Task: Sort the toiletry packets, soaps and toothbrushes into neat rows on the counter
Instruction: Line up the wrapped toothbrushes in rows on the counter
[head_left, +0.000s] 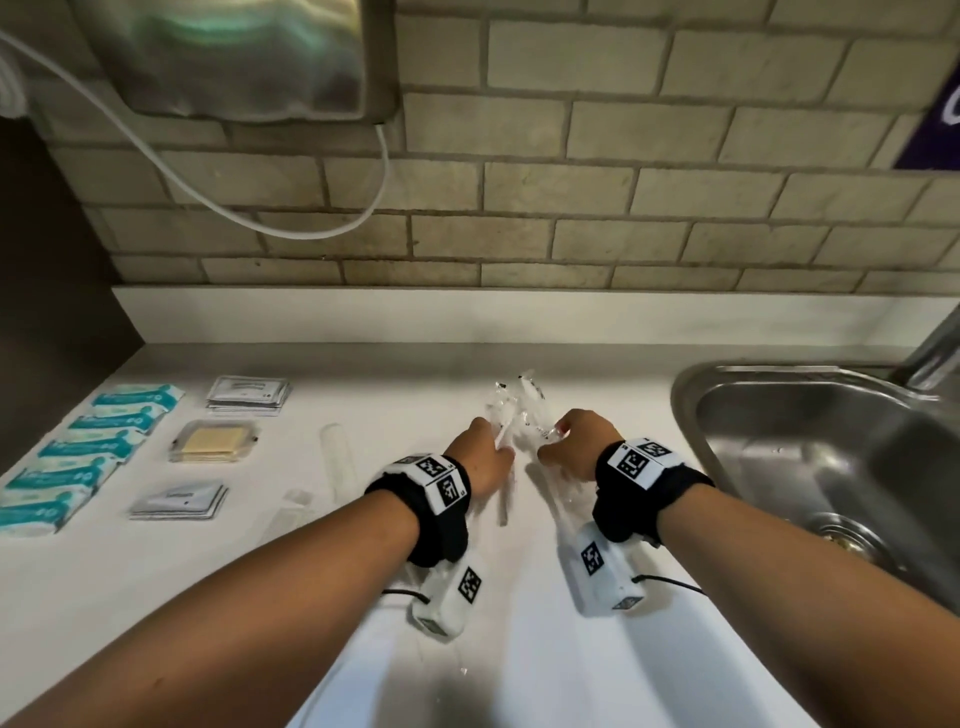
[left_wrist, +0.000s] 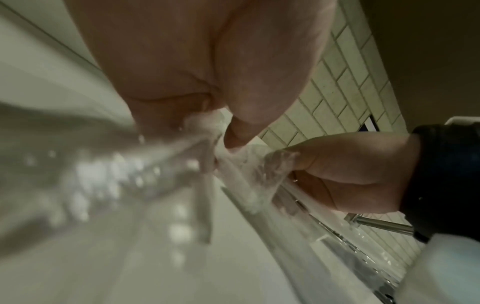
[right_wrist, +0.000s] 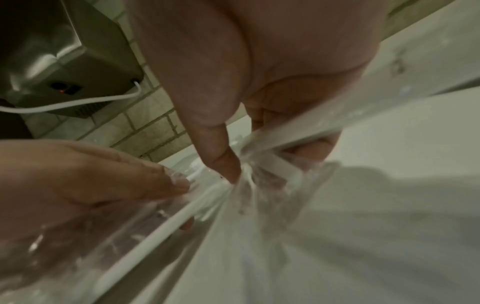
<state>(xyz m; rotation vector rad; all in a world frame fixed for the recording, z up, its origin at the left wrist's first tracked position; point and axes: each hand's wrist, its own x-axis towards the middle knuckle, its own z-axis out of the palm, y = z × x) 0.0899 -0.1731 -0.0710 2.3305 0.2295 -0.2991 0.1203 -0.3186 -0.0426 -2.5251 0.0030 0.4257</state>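
Mid-counter, my left hand (head_left: 491, 447) and right hand (head_left: 563, 439) each grip clear-wrapped white toothbrushes (head_left: 511, 410), and the crinkled wrapper ends stick out beyond the fingers. In the left wrist view my left hand (left_wrist: 218, 131) pinches a wrapped toothbrush (left_wrist: 205, 164), with the right hand (left_wrist: 345, 162) close beside it. From the right wrist, my right hand (right_wrist: 244, 166) clamps the plastic of a wrapped toothbrush (right_wrist: 262, 133). Two more wrapped toothbrushes (head_left: 338, 460) lie left of my hands. A row of teal packets (head_left: 88, 452), two stacks of grey sachets (head_left: 248, 396) and a boxed soap (head_left: 215, 441) lie at the far left.
A steel sink (head_left: 831, 457) with a tap (head_left: 935, 348) lies at the right. The tiled wall (head_left: 623, 182) carries a hand dryer (head_left: 234, 57) with a white cable (head_left: 291, 228). A dark panel (head_left: 47, 286) bounds the white counter (head_left: 571, 364) on the left.
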